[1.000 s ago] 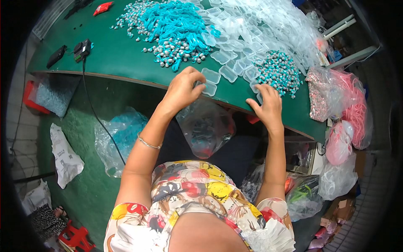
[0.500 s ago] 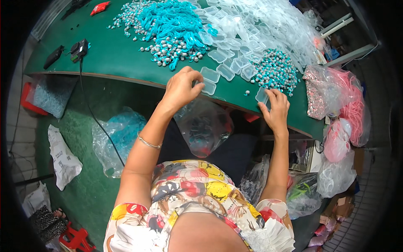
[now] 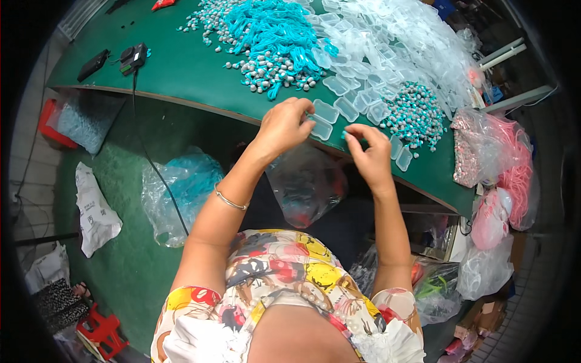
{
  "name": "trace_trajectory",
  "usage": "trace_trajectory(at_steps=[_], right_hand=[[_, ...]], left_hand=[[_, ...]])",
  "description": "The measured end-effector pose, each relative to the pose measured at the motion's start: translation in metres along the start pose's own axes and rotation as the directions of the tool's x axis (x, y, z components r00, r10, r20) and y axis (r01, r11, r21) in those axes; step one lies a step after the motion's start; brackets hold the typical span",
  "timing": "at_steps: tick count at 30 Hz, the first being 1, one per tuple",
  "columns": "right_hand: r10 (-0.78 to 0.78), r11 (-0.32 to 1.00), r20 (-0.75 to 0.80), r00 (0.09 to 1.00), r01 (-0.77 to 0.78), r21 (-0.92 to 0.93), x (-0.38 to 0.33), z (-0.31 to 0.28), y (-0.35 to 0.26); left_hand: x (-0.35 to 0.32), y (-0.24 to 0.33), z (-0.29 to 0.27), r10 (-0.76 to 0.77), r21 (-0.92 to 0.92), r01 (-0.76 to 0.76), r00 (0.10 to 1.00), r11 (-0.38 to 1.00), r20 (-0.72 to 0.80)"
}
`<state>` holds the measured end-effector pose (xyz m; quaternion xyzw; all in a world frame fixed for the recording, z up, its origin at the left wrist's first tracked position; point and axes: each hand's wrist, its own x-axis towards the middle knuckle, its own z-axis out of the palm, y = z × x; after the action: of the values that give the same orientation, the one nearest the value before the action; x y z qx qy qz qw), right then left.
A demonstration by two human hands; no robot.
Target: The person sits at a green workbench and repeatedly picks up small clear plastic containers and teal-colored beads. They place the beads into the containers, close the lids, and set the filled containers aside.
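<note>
My left hand (image 3: pixel 287 125) is closed on the near left edge of an open clear plastic case (image 3: pixel 325 112) at the table's front edge, thumb and fingers pinching its rim. To its right, my right hand (image 3: pixel 371 156) pinches a small teal piece (image 3: pixel 344 134) between thumb and forefinger, just off the case's right side. Another open clear case (image 3: pixel 403 158) lies just right of that hand. Behind it spreads a pile of small teal-and-grey pieces (image 3: pixel 415 114). A few more open cases (image 3: pixel 346 109) lie between the pile and my left hand.
Teal cords (image 3: pixel 272 27) with grey ends are heaped on the green table (image 3: pixel 175 75). Beside them rises a large mound of clear cases (image 3: pixel 399 36). A black device (image 3: pixel 133 57) trails a cable over the front edge. Bags of pink cord (image 3: pixel 513 163) hang at the right.
My right hand has left the case at the right and moved leftward, now with a small teal piece in its fingers. My left hand stays at its case. The whole view has shifted slightly.
</note>
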<state>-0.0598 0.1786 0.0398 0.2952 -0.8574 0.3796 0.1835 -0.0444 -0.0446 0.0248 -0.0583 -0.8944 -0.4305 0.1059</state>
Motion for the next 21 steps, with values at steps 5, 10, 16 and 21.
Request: trace_trajectory(at_steps=[5, 10, 16, 21], right_hand=[[0.154, 0.985, -0.069, 0.986, -0.148, 0.083, 0.003, 0.042, -0.012], [0.044, 0.973, -0.107, 0.993, -0.067, -0.22, 0.003, 0.056, -0.015], [0.008, 0.933, 0.028, 1.0, 0.003, -0.361, 0.009, 0.039, -0.02], [0.067, 0.971, 0.097, 0.993, -0.042, -0.237, 0.016, 0.03, -0.011]], left_hand=[[-0.004, 0.002, -0.013, 0.12, 0.04, -0.124, 0.989, 0.992, 0.082], [-0.007, 0.004, -0.014, 0.115, 0.084, -0.124, 0.988, 0.989, 0.107], [-0.014, 0.004, -0.007, 0.156, 0.127, -0.157, 0.988, 0.979, 0.015], [-0.017, 0.0, -0.002, 0.218, 0.116, -0.21, 0.975, 0.971, -0.053]])
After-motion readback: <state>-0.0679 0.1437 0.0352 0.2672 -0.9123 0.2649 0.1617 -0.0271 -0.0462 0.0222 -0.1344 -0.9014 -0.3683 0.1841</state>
